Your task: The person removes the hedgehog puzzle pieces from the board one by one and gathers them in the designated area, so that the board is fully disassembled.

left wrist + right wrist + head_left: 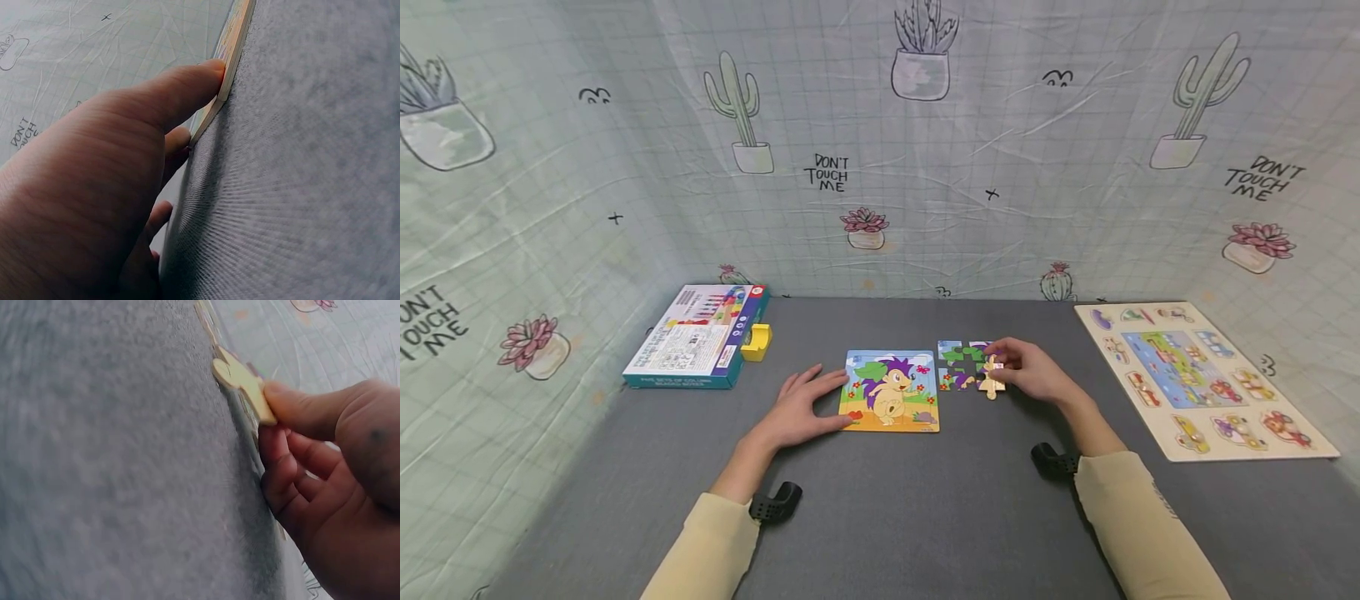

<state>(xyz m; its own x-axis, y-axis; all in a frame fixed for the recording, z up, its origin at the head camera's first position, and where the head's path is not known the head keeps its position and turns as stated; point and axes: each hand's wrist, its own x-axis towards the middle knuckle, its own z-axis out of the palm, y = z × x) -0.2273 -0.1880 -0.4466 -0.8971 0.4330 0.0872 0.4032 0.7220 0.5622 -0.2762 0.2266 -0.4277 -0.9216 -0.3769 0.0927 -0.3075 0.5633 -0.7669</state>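
Observation:
A square puzzle board (pixel 891 396) printed with a purple-spined hedgehog lies flat in front of me in the head view. My left hand (pixel 800 410) rests at its left side with fingers spread, the thumb on the near left corner. The left wrist view shows that thumb pressing the wooden board edge (pixel 232 69). Just right of the board, several jigsaw pieces (pixel 951 354) lie grouped together. Over their right side, my right hand (pixel 1036 372) pinches a jigsaw piece (pixel 250 390) between thumb and fingers, its pale bare wood facing the right wrist camera.
A boxed toy set (pixel 688 337) lies at the back left, with a yellow plastic block (pixel 757 342) against its right side. On the right lies a large wooden picture board (pixel 1157 417). Patterned cloth (pixel 790 225) hangs behind the grey tabletop (pixel 910 508).

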